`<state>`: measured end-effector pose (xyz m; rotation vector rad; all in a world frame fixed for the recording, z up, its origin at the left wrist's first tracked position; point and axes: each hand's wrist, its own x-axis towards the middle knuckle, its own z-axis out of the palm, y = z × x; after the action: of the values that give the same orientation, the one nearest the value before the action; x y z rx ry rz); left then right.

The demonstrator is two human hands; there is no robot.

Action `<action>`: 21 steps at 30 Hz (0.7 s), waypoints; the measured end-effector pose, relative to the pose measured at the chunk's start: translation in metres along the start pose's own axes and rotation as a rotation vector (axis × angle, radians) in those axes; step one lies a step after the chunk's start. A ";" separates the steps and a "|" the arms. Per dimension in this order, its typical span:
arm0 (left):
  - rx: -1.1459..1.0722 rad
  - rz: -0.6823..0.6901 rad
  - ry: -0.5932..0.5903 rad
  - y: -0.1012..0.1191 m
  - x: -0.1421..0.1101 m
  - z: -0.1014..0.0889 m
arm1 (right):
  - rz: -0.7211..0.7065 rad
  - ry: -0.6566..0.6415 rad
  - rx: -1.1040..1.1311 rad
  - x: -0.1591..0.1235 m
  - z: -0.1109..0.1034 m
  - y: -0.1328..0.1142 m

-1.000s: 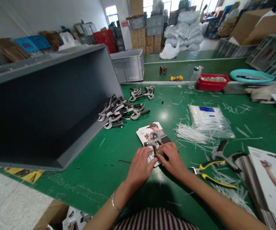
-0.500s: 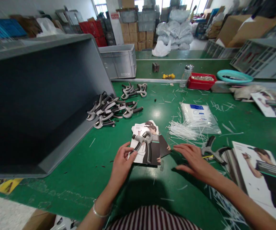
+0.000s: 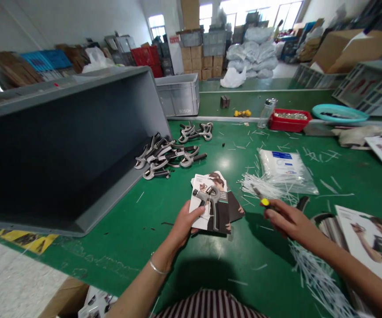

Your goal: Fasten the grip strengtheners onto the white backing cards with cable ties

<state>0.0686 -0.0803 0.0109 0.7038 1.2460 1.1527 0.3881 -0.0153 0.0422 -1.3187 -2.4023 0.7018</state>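
My left hand [image 3: 184, 224] is closed on the near left edge of a printed card [image 3: 223, 223], thumb on top and other fingers partly hidden below. A grey and black hand grip strengthener [image 3: 215, 207] lies on this card by my thumb. More printed cards [image 3: 234, 207] show underneath. My right hand [image 3: 286, 218] is closed around a small tool [image 3: 264, 202] with a yellow band and a narrow dark tip; its exact kind is unclear. The tip points up and left, over loose white cable ties [image 3: 266, 187]. Another hand grip strengthener [image 3: 302, 204] is partly hidden behind my right hand.
A big grey crate [image 3: 111, 88] lies on its side at left, with a pile of hand grip strengtheners [image 3: 164, 152] at its mouth. A bag of cable ties [image 3: 285, 170], a red tray [image 3: 290, 121] and a glass bottle [image 3: 266, 114] stand beyond. Stacked cards [image 3: 363, 247] lie at right.
My right hand, open before, has picked up the yellow-banded tool and raised it. My left thumb has moved onto the card and grip strengthener. The camera view has shifted left.
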 end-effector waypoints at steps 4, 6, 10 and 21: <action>0.050 -0.025 0.032 -0.001 0.002 0.002 | -0.181 -0.152 -0.062 0.026 0.026 -0.036; 0.060 -0.022 0.050 0.000 0.002 0.001 | -0.277 -0.154 -0.204 0.035 0.037 -0.043; 0.076 -0.051 0.072 0.000 0.004 -0.004 | -0.358 -0.067 -0.387 0.045 0.038 -0.045; 0.025 -0.041 0.049 -0.002 0.010 -0.006 | -0.415 0.072 -0.593 0.061 0.041 -0.060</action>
<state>0.0624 -0.0725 0.0039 0.6697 1.3120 1.1282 0.2943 -0.0023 0.0439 -0.9324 -2.8022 -0.1845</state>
